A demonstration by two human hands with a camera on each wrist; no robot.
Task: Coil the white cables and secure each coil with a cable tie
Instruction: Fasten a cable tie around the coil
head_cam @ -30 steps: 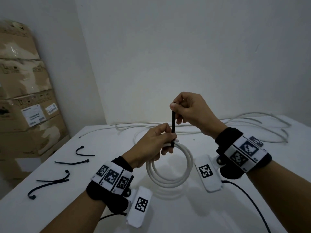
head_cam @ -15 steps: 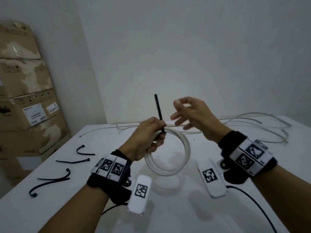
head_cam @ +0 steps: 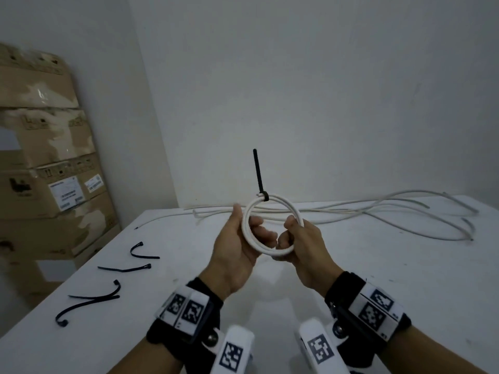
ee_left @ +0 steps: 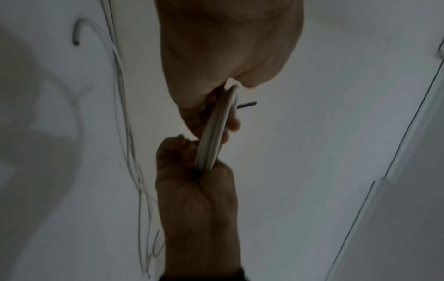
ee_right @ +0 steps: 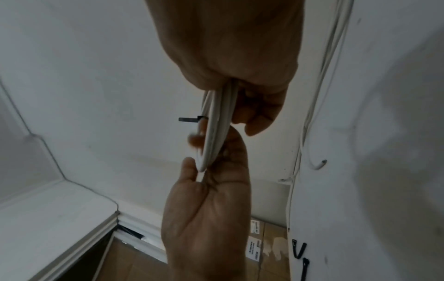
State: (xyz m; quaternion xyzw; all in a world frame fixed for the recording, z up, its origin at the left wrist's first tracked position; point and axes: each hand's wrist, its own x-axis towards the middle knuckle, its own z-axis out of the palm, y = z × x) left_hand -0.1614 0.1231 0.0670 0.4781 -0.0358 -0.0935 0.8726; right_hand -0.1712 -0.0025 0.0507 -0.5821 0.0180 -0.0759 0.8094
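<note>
Beneath both our hands lies the white table (head_cam: 378, 279), and left of our left hand stand the stacked cardboard boxes (head_cam: 48, 163) against the wall. Beyond our hands the loose white cables (head_cam: 378, 209) trail across the table's far side, off to the right of our right hand. Between our hands, lifted off the table, we hold the white coil (head_cam: 271, 252) upright. Our left hand (head_cam: 237, 255) grips its left side, thumb on the outside and fingers curled through the ring; our right hand (head_cam: 305, 255) is curled round its lower right side. The black cable tie (head_cam: 259, 174) wraps the top of the coil above both hands, its tail standing straight up. The spare black ties (head_cam: 108, 279) lie left of our left hand.
</note>
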